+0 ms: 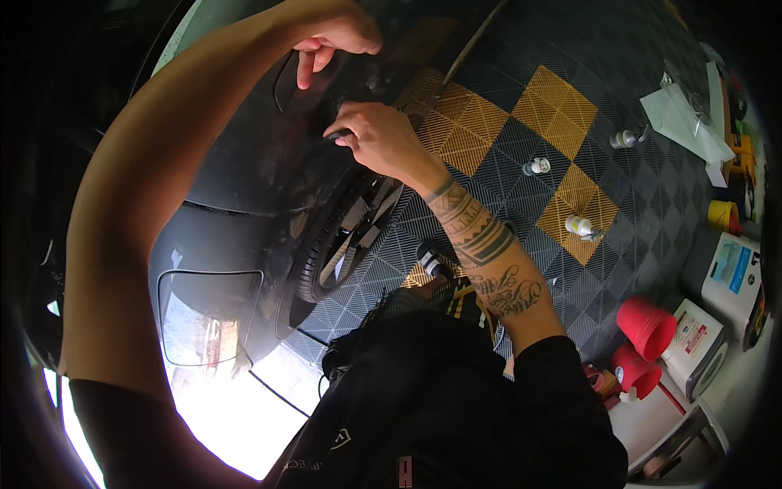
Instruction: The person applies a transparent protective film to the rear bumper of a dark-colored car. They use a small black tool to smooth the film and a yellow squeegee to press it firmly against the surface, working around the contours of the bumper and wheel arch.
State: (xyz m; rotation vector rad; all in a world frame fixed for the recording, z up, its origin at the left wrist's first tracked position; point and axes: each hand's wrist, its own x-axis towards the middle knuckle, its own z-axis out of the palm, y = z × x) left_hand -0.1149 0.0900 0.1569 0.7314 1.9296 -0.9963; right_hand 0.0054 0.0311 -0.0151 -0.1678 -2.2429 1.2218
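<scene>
With the left hand (338,37) pressed fingers-together on the dark car panel (269,155) above the wheel (342,236), the right hand (379,134), clamped on a small dark tool (336,134), should work in short, light, steady strokes

Left hand (338,37) sits on the car body panel (261,155), right hand (379,138) just below it. Wheel (346,232) beneath; small bottles (536,166) lie right on the tiled floor (521,98)
</scene>
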